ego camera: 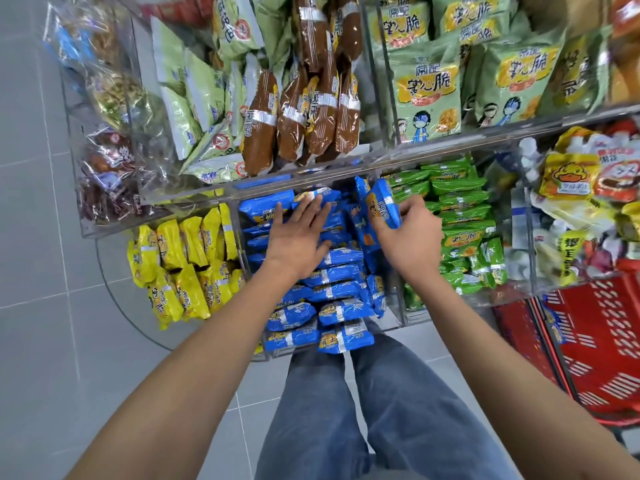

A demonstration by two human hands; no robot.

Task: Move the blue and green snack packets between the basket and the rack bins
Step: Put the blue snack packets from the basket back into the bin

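Observation:
A clear rack bin (394,308) in the lower tier is packed with several blue snack packets (337,292). My left hand (298,233) lies flat on the pile, fingers spread, holding nothing. My right hand (407,233) grips one blue packet (382,207) standing upright at the bin's right side. The neighbouring bin to the right holds several green packets (462,216). A red basket (602,344) stands on the floor at the lower right; one blue packet (556,327) shows at its near edge.
Yellow packets (183,268) fill the bin left of the blue ones. The upper tier holds pale green bags (427,88) and brown packets (304,112). Mixed snacks (581,209) sit at the far right. My legs stand on grey tiled floor (41,306) below the rack.

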